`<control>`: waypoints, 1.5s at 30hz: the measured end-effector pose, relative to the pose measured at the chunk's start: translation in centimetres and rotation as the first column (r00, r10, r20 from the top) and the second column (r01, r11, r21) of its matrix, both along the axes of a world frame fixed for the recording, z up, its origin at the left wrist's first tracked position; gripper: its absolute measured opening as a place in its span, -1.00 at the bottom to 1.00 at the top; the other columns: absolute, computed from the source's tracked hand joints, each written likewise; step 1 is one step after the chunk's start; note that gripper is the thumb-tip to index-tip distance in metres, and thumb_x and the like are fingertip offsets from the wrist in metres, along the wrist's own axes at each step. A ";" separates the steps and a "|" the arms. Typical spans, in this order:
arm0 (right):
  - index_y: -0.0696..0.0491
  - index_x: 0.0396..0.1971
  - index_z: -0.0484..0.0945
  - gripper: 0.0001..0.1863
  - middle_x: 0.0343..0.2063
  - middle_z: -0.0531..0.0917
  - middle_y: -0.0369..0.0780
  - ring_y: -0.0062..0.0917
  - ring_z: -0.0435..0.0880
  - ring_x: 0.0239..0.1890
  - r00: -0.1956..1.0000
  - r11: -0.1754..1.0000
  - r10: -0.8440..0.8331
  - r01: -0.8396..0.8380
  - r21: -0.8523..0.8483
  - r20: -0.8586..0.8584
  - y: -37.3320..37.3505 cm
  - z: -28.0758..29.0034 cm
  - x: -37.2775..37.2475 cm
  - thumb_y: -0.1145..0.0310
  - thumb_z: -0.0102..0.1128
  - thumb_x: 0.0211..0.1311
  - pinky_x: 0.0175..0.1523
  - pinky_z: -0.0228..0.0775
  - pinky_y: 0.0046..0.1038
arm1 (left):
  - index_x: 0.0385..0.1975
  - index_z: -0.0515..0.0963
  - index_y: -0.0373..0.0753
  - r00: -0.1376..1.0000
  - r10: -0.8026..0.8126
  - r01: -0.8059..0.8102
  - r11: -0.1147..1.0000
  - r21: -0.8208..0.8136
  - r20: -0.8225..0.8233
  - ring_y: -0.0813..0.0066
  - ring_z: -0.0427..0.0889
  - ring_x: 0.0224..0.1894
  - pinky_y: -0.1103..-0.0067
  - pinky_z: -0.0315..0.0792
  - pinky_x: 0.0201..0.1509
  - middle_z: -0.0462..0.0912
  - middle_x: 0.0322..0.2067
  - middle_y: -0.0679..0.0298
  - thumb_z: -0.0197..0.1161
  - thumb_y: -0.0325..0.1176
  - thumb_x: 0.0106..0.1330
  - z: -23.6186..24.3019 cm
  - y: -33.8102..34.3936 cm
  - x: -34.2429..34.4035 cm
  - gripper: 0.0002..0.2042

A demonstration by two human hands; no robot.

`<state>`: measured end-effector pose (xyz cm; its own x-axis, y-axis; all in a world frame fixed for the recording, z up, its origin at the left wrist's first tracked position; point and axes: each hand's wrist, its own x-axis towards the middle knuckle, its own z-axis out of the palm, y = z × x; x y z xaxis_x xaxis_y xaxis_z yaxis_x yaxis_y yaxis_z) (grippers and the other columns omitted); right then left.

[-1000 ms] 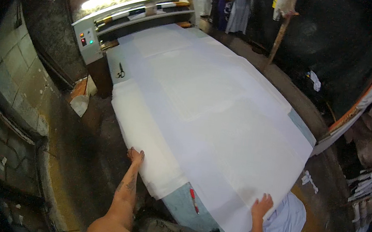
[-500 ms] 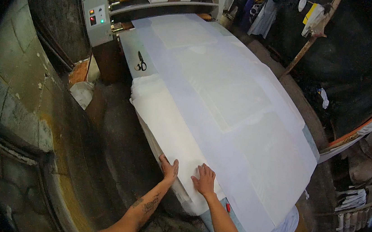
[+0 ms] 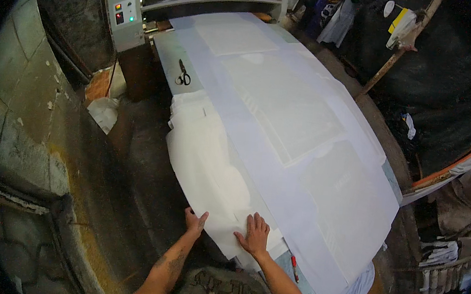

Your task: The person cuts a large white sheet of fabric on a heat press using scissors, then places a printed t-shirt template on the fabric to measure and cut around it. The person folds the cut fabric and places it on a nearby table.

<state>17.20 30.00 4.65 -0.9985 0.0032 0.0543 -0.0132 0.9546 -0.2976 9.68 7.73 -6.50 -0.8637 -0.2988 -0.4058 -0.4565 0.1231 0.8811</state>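
Right hand [image 3: 255, 233] flat on white sheet [image 3: 210, 173] running lengthwise away.

Left of table: dark floor strip open beside the hanging white fabric [image 3: 204, 167] | Near edge: left hand [image 3: 195, 222] and right hand [image 3: 255, 235] lie flat on fabric, close together | Table top: scissors [image 3: 183, 75] lie on bare margin | Far end: grey machine [image 3: 147, 5] blocks the way | Right: leaning wooden pole [image 3: 397, 52] and clutter crowd the table edge
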 end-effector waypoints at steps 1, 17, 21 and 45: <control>0.14 0.17 0.27 -0.18 0.22 0.23 0.05 -0.06 0.20 0.23 1.000 1.000 -0.009 0.009 -0.005 -0.023 -0.1 -0.2 0.2 -0.05 0.31 -0.03 0.24 0.02 -0.05 | 0.14 0.14 -0.36 0.995 0.001 -0.014 0.992 -0.123 -0.103 0.07 0.34 0.10 0.28 0.27 0.16 0.34 0.03 -0.06 0.44 -0.39 -0.06 0.2 0.1 -0.1 -0.24; 0.14 -0.37 0.47 -0.86 -0.51 0.60 -0.02 -0.06 0.59 -0.42 0.956 0.935 -0.291 0.278 -0.220 -0.031 4.2 1.0 -1.5 0.37 0.06 0.17 -0.33 0.41 -0.19 | 0.26 0.04 -0.48 0.897 -0.408 0.371 0.904 -0.212 -0.169 0.03 0.14 0.24 0.30 0.10 0.31 0.12 0.20 -0.16 0.26 -0.16 0.19 7.2 8.8 -5.5 -0.23; 0.15 -0.42 0.54 -0.79 -0.59 0.56 -0.06 -0.23 0.54 -0.54 0.937 0.852 -0.344 0.282 -0.440 -0.064 3.9 1.7 -1.4 0.29 0.20 0.10 -0.39 0.36 -0.29 | 0.31 -0.06 -0.42 0.916 -0.399 0.360 0.770 0.526 -0.041 0.06 0.22 0.25 0.33 0.29 0.21 0.14 0.24 -0.11 0.10 0.01 0.31 7.9 10.8 -6.3 -0.22; 0.11 -0.46 0.55 -0.85 -0.38 0.56 -0.08 -0.20 0.59 -0.29 0.994 0.994 -0.104 0.104 0.010 -0.028 -0.4 3.7 -5.6 0.33 0.16 0.09 -0.25 0.46 -0.23 | -0.09 0.37 -0.22 0.896 -0.438 0.360 0.615 0.701 -0.075 0.35 0.59 -0.31 0.38 0.56 -0.33 0.53 -0.29 0.21 0.08 -0.31 0.25 8.0 10.2 -7.7 -0.73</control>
